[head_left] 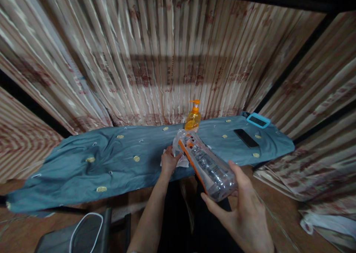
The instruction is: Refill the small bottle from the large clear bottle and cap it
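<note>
While right hand (244,208) fingers (213,205) are curling round base of clear plastic bottle (207,164), holding it tilted at lower centre of frame, left hand (169,160) is pinching white cloth (182,160) against bottle's neck end, fingers closed on it. Bottle hovering over blue-covered tabletop (111,160). Orange pump bottle (193,117) standing just behind, centre frame. Black phone (246,138) and blue-cased device (258,120) lying at right.

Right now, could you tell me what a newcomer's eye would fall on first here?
The clear plastic bottle with its orange label, held tilted in the right hand at centre. The left hand presses a white cloth near its top. Behind stands an orange pump bottle on the blue-grey cloth.
</note>
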The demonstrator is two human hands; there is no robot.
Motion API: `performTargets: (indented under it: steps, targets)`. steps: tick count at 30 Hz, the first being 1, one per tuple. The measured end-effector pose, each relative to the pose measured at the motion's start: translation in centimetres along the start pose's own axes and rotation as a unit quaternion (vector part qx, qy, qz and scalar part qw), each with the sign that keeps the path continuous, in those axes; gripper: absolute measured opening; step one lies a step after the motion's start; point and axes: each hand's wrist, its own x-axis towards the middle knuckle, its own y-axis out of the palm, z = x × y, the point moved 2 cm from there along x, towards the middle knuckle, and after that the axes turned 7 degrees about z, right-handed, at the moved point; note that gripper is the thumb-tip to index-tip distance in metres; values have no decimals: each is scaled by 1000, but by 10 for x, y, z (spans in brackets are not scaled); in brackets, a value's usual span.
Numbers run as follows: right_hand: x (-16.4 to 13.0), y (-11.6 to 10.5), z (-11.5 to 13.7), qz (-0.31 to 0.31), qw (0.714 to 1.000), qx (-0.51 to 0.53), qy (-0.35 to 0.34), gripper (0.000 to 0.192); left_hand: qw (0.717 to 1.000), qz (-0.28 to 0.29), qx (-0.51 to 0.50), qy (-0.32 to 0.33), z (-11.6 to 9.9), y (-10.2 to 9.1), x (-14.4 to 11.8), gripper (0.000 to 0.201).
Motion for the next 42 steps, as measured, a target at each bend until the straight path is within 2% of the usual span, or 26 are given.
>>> performTargets:
  steps: [16,34,42]
  targets:
    - [1,-2,-2,-4,1000,-23,-3,94,1000,8,-17,-9,-3,-1,-2,42]
    - [5,-3,-2,2,999,-30,-18,86,1000,-3,-6,-1,3,2,0,36]
    - [4,-3,-4,3,999,-27,-24,86,1000,-6,-9,3,4,2,0,40]
